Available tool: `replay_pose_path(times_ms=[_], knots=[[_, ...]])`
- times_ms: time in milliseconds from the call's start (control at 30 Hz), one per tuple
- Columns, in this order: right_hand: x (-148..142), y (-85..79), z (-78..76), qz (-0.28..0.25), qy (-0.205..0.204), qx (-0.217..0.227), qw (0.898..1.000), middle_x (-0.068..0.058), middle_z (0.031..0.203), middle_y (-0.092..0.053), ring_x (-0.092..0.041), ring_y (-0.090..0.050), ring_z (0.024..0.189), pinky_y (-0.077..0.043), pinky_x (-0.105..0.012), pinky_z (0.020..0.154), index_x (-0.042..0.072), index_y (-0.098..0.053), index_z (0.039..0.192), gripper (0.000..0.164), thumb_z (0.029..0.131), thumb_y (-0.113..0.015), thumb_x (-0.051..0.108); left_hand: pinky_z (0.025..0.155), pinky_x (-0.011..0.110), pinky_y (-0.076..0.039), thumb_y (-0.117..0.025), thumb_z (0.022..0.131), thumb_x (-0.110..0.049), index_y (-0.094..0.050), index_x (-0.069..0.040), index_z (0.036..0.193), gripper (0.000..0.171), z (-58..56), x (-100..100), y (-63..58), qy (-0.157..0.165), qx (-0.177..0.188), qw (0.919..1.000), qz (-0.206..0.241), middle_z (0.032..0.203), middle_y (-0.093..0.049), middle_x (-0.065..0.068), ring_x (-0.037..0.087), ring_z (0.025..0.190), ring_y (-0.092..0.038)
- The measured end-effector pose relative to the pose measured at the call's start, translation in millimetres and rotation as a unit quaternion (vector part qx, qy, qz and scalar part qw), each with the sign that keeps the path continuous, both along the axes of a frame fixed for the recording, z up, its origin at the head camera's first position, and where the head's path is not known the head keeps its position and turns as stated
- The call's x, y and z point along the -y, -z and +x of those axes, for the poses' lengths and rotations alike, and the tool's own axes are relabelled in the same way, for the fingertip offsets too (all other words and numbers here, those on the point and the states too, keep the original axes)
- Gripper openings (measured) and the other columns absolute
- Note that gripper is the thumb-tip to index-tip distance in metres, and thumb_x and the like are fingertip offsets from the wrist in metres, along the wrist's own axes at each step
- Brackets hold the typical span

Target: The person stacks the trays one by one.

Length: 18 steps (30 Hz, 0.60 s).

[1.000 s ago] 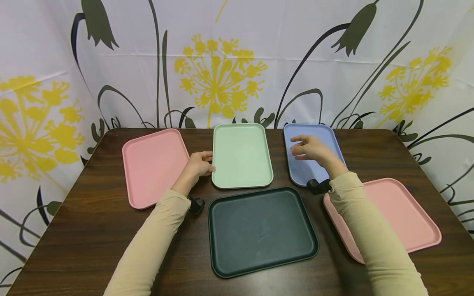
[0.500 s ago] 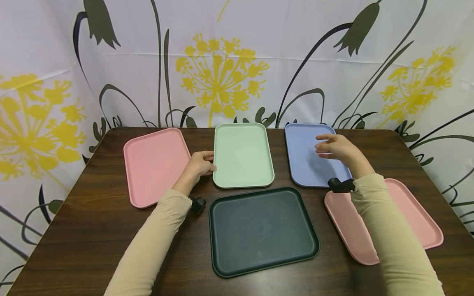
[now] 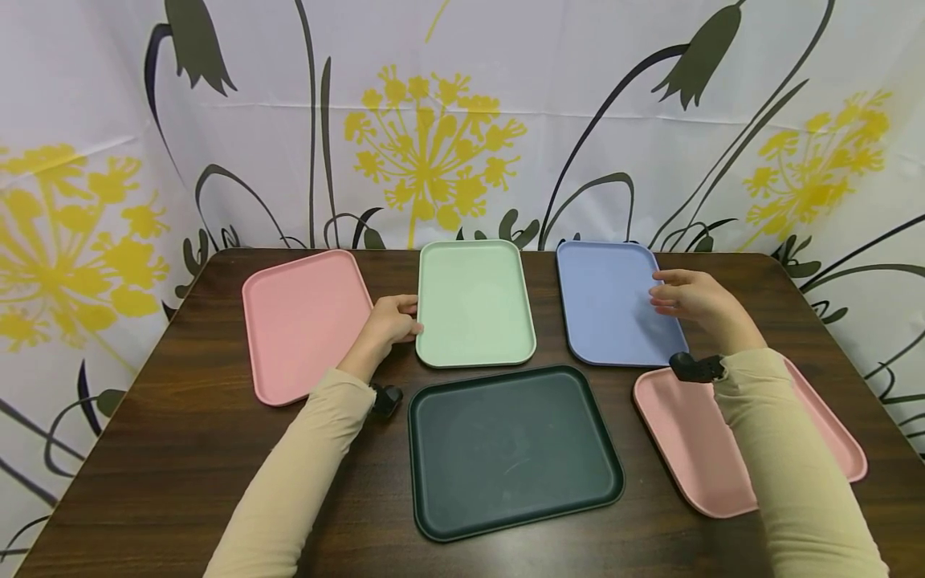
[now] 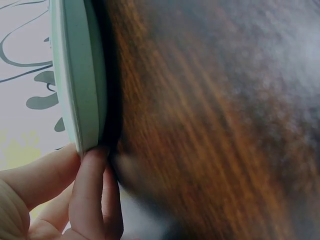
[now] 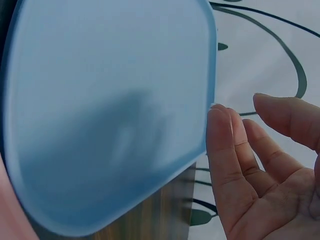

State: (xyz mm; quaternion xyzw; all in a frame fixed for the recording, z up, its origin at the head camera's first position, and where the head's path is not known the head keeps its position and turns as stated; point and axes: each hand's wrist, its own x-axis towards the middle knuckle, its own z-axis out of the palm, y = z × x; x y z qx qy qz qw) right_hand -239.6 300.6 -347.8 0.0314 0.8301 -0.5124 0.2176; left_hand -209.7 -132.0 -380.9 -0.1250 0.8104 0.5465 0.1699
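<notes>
A pale green tray [image 3: 475, 305] lies at the back middle of the table. My left hand [image 3: 385, 327] is at its left edge; in the left wrist view, thumb and fingers [image 4: 90, 190] pinch the rim of the green tray [image 4: 80, 75]. Right of it lies a blue tray [image 3: 614, 305]. Over that tray's right edge hovers my right hand [image 3: 708, 307], holding nothing. The right wrist view shows its fingers [image 5: 225, 170] fairly straight, thumb apart, beside the rim of the blue tray [image 5: 125, 60], whose surface bears the hand's shadow.
A pink tray [image 3: 307, 321] lies at the left, partly behind my left forearm. In front of the green tray is a dark green tray [image 3: 513, 449]. Another pink tray [image 3: 701, 449] is under my right forearm. A floral cloth [image 3: 462, 120] hangs behind the wooden table [image 3: 159, 449].
My right hand has moved rightward across the blue tray, from above its middle to its right edge. The left hand has stayed at the green tray's edge, and the trays have not moved.
</notes>
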Motion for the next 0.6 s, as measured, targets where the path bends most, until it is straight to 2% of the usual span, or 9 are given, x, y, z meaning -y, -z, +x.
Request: replay_pose_path(times_ms=[100,200,400,600], knots=[[-5.2,1.4,0.3,-0.009,0.005,0.001,1.0,0.005,0.108,-0.057,0.01,-0.058,0.083,-0.052,-0.011,0.081,-0.009,-0.014,0.149,0.065,0.098,-0.05,0.013,0.099,0.041,-0.05,-0.054,0.089,0.01,-0.035,-0.002,0.146,0.062,0.0,-0.4,0.3,0.001,-0.002,1.0,-0.001,0.145,-0.044,0.021,0.032,0.122,-0.052],[-9.2,2.6,1.7,-0.021,0.012,0.004,1.0,0.021,0.086,-0.056,0.009,-0.059,0.081,-0.052,-0.011,0.079,-0.011,-0.014,0.148,0.066,0.098,-0.05,0.011,0.099,0.041,-0.05,-0.054,0.089,0.01,-0.036,-0.002,0.146,0.061,-0.1,-0.3,0.5,0.002,-0.003,1.0,-0.002,0.145,-0.044,0.021,0.032,0.121,-0.053],[-15.4,3.1,6.9,0.0,0.016,0.002,1.0,0.023,0.081,-0.056,0.008,-0.059,0.08,-0.051,-0.01,0.078,-0.011,-0.017,0.148,0.063,0.098,-0.049,0.01,0.099,0.04,-0.05,-0.054,0.089,0.009,-0.035,-0.002,0.147,0.062,0.0,-0.6,-1.2,0.002,-0.001,1.0,-0.001,0.145,-0.043,0.021,0.03,0.119,-0.053],[-21.7,6.4,8.4,-0.009,0.024,0.006,1.0,0.024,0.08,-0.055,0.009,-0.058,0.079,-0.052,-0.01,0.078,-0.013,-0.013,0.147,0.064,0.098,-0.048,0.008,0.099,0.04,-0.05,-0.055,0.09,0.008,-0.035,-0.003,0.147,0.062,0.1,-0.2,-1.1,0.0,0.001,1.0,-0.006,0.146,-0.043,0.02,0.031,0.12,-0.053]])
